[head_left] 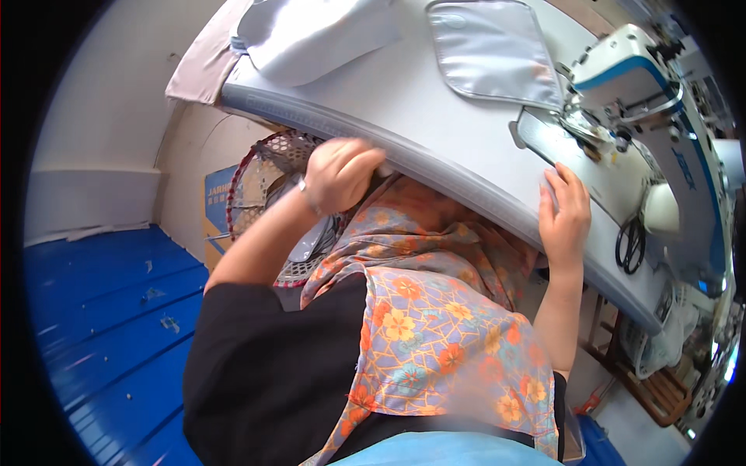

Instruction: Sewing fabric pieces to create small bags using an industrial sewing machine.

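Note:
My left hand point(340, 175) is curled closed at the table's front edge, slightly blurred. What its fingers hold, if anything, is hidden. My right hand point(566, 213) lies at the front edge of the table point(435, 128), fingers stretched out, holding nothing. Beyond it stands a white and blue sewing machine point(622, 66) with a metal plate point(579, 147) under its head. A silvery-grey fabric panel point(493, 54) with a bound edge lies flat on the table, one corner close to the machine's needle area. Larger silvery sheets point(311, 39) lie at the far left.
Below the table, left of my knees, stands a mesh basket point(252, 190) with grey pieces inside, beside a blue carton point(220, 190). A coiled black cable point(630, 245) lies near the machine. A white basket point(649, 342) is at the lower right. Blue slatted flooring point(116, 326) covers the left.

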The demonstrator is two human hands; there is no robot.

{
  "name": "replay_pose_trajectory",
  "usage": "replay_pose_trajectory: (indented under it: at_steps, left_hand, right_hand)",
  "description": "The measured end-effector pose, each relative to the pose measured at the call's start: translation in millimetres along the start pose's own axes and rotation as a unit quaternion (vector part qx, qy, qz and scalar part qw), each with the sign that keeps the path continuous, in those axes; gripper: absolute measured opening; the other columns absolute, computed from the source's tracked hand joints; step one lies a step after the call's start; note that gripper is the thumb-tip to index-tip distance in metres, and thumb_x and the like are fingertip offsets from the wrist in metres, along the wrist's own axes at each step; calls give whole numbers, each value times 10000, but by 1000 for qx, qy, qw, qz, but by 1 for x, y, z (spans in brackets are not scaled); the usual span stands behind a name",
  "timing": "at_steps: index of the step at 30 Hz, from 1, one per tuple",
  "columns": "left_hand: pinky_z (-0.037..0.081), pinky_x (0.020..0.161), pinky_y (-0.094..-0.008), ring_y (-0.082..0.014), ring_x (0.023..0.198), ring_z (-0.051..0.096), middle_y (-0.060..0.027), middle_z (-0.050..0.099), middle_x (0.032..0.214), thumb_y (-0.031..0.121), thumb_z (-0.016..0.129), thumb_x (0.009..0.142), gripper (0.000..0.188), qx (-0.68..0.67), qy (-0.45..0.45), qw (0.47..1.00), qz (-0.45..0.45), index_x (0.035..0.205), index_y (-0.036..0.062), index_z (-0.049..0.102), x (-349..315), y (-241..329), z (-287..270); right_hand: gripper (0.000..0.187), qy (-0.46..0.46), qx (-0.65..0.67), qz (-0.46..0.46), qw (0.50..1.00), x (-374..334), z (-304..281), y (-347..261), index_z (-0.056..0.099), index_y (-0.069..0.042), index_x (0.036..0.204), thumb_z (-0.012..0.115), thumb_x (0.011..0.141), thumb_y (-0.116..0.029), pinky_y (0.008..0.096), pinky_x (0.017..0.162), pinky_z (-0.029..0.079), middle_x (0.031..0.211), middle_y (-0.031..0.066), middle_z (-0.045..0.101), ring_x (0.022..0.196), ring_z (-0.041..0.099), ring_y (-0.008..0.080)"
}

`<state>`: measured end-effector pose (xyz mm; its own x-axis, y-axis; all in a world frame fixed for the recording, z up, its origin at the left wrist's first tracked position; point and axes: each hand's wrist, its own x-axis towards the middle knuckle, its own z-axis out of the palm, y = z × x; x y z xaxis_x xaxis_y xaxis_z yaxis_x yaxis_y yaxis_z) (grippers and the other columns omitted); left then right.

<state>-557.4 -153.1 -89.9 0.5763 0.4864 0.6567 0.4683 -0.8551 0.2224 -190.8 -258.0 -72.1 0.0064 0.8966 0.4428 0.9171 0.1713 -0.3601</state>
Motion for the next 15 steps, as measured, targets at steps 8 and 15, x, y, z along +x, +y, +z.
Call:
replay_pose_trajectory:
  at_steps: [8, 15]
  left_hand:
    - [549, 629, -404, -356, 717, 690, -183, 686, 815, 115, 638, 943, 111, -98, -94, 892, -431, 976, 31, 703, -138, 13, 24]
    - [522, 900, -444, -353, 1019, 642, -159, 679, 1103, 168, 708, 865, 274, -307, -153, 939, -31, 1105, 37, 692, 3, 71, 47]
  right_hand:
    - [248, -7, -22, 1, 1000, 0, 4, -1, 675, -19, 1153, 624, 914, -57, 420, 1008, 470, 1263, 125, 652, 1157, 602, 323]
    - [255, -3, -22, 6, 1000, -1, 6, -3, 669, -19, 1158, 619, 912, -58, 422, 1013, 468, 1256, 130, 655, 1162, 601, 328]
